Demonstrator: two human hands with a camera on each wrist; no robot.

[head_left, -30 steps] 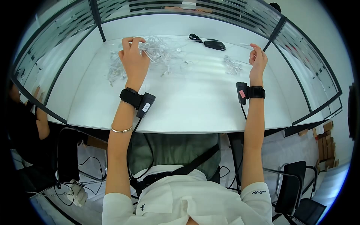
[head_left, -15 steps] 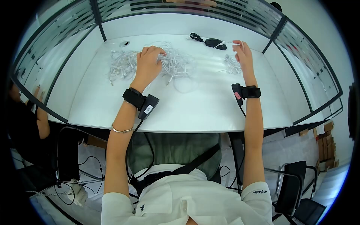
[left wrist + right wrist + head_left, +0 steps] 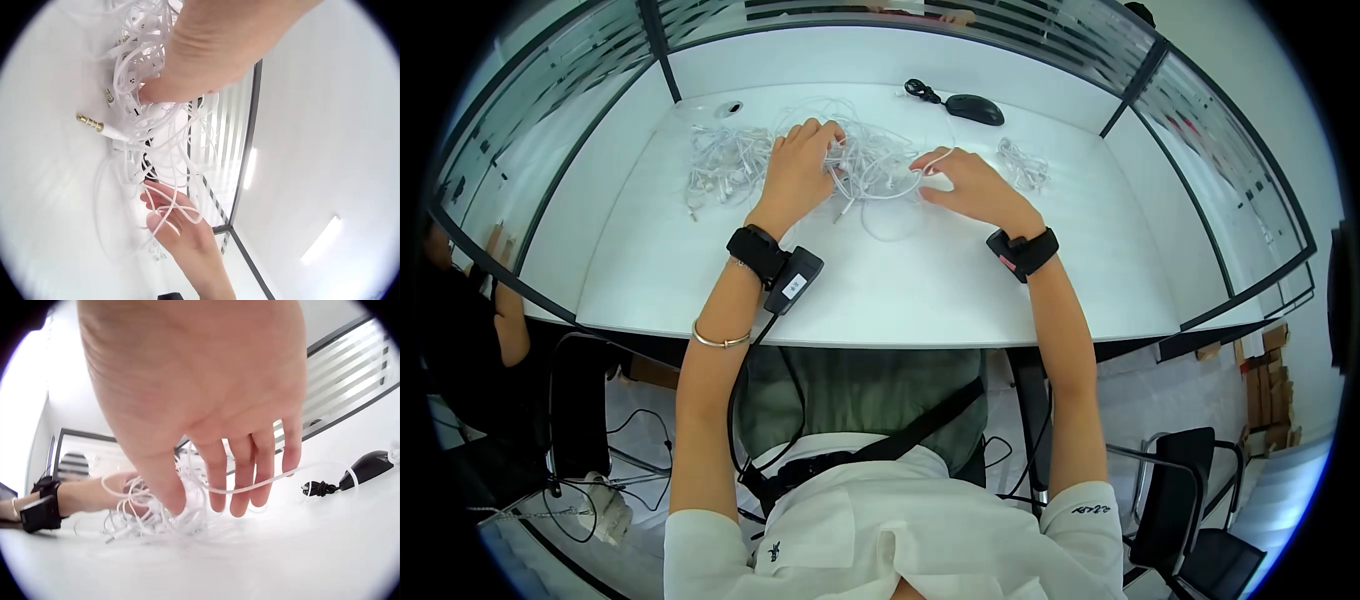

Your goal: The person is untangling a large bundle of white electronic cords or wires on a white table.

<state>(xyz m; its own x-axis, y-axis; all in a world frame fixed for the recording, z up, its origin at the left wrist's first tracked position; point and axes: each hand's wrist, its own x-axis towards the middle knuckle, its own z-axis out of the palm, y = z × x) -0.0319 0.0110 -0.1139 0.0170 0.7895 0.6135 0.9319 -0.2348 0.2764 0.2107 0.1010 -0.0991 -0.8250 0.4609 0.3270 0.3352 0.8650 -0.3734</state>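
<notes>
A tangle of white earphone cables (image 3: pixel 868 180) lies toward the back of the desk. My left hand (image 3: pixel 798 172) grips into its left part, with the thumb and fingers curled among the strands. In the left wrist view, a plug with gold rings (image 3: pixel 94 123) sticks out of the tangle. My right hand (image 3: pixel 978 188) is at the tangle's right edge, its thumb apart from the fairly straight fingers (image 3: pixel 239 494). One white cable (image 3: pixel 275 480) runs across these fingers in the right wrist view.
More white cables (image 3: pixel 725 165) are heaped left of my left hand, and a small white cable bundle (image 3: pixel 1025 167) lies at the right. A black mouse (image 3: pixel 975 110) with its coiled cord sits at the back. Panels with striped glass (image 3: pixel 1220 185) enclose the white desk (image 3: pixel 880 300).
My right hand has come left and down from the right side to the tangle. My left hand moved right with its cables, then stayed nearly still, uncovering a round desk hole behind.
</notes>
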